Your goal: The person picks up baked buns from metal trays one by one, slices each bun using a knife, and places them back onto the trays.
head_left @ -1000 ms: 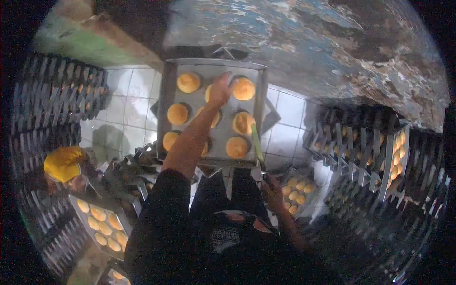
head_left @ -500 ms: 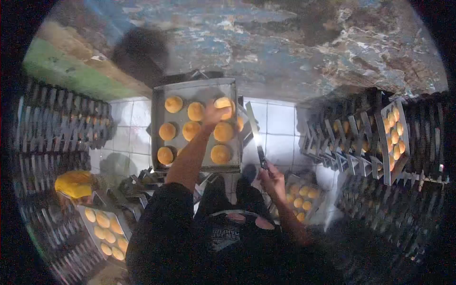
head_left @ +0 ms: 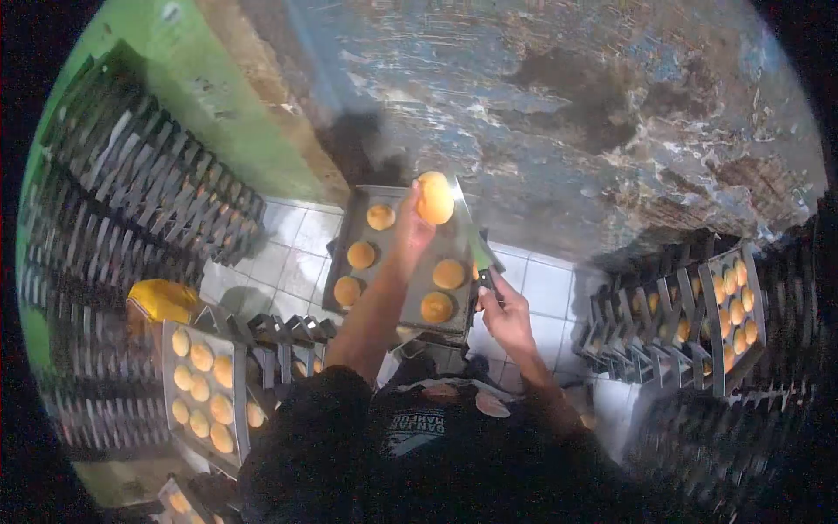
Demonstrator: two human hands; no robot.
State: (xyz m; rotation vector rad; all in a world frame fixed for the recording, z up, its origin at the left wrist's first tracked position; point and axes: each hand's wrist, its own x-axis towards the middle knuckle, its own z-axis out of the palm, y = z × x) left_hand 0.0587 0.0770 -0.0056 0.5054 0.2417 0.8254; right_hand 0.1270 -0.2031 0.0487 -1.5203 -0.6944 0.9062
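Note:
My left hand (head_left: 416,229) holds a round golden bun (head_left: 435,199) up above the far part of a metal tray (head_left: 406,253). Several more buns rest on that tray, among them one at the near right (head_left: 437,306). In my right hand (head_left: 504,313) is the dark handle of a long knife (head_left: 474,231), its blade pointing up and away beside the tray's right edge. The blade tip is close to the raised bun; whether they touch cannot be made out.
Stacked racks of trays (head_left: 157,166) stand at the left, others (head_left: 655,327) at the right. A tray of buns (head_left: 206,393) lies at lower left, beside a person in a yellow garment (head_left: 164,301). The peeling wall (head_left: 559,113) rises beyond the tray.
My left hand has lifted a bun off the tray and raised it toward the knife. The knife stays in my right hand. The whole view has shifted and turned.

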